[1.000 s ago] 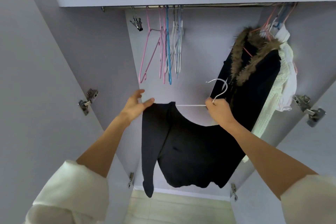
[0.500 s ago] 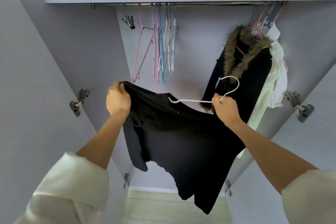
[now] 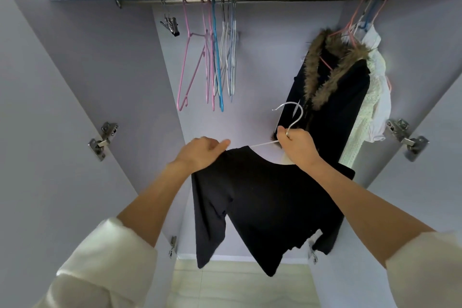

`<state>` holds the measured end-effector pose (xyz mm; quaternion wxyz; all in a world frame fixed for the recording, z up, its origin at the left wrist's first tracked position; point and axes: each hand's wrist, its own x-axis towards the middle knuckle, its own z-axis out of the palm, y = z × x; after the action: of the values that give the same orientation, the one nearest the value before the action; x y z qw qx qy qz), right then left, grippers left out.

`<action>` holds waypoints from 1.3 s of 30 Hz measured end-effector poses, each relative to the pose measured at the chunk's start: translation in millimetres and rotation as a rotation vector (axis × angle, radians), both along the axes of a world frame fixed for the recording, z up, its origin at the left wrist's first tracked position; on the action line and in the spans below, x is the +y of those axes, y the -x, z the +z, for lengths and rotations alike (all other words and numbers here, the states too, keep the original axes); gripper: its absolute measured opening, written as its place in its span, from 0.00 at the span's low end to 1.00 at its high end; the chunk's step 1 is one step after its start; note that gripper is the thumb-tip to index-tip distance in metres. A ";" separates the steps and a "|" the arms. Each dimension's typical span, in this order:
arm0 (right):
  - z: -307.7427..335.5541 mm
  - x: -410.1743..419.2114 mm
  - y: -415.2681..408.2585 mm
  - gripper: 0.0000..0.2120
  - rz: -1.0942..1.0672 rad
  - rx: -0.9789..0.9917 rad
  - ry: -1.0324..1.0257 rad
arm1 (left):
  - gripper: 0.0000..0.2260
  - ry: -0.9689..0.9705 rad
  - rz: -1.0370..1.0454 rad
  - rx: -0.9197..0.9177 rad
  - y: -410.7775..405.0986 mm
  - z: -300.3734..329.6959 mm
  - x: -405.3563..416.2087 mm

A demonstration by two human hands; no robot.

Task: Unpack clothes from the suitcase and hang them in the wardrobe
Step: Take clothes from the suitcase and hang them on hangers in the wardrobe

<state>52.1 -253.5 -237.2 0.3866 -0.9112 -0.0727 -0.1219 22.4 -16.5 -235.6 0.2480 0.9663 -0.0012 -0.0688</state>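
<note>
A black long-sleeved top (image 3: pixel 260 202) hangs in front of the open wardrobe, draped on a white wire hanger (image 3: pixel 290 117). My right hand (image 3: pixel 297 146) grips the hanger just below its hook. My left hand (image 3: pixel 202 151) pinches the top's left shoulder at the hanger's end, thumb pointing right. One sleeve dangles at the left toward the floor. The wardrobe rail (image 3: pixel 250 0) runs across the top under a shelf.
Several empty pink, blue and white hangers (image 3: pixel 215 57) hang left of centre on the rail, with a metal clip hanger (image 3: pixel 170 24) beside them. A black fur-collared coat (image 3: pixel 332 87) and white garments (image 3: pixel 375 97) hang at the right. Both doors stand open, hinges (image 3: pixel 103 140) showing.
My left hand lifted the top's shoulder up and left, then came back down to the hanger's end. The top now sits spread over the hanger. My right hand stayed on the hanger's neck.
</note>
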 end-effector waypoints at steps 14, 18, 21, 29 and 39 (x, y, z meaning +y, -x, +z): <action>-12.6 -63.2 -7.5 0.19 -0.080 0.541 -0.141 | 0.12 -0.146 -0.135 -0.623 1.9 -16.8 -5.1; -34.2 -70.7 -9.7 0.17 -0.073 1.032 -0.071 | 0.13 -0.199 -0.125 -0.748 4.3 -10.7 0.0; -35.5 -74.0 -8.6 0.09 0.078 1.164 -0.001 | 0.11 -0.221 -0.119 -0.746 8.3 -10.2 1.6; -29.7 -60.2 -5.4 0.11 0.017 0.487 -0.206 | 0.08 -0.284 -0.033 -0.666 12.7 -23.4 20.1; -5.2 -66.8 -8.8 0.17 -0.039 -0.129 -0.271 | 0.10 -0.202 0.258 -0.663 7.4 -17.2 15.0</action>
<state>60.9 -320.3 -242.4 0.4983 -0.8422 -0.0627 -0.1962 15.0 -1.4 -252.8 0.1440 0.9479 0.0472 0.2803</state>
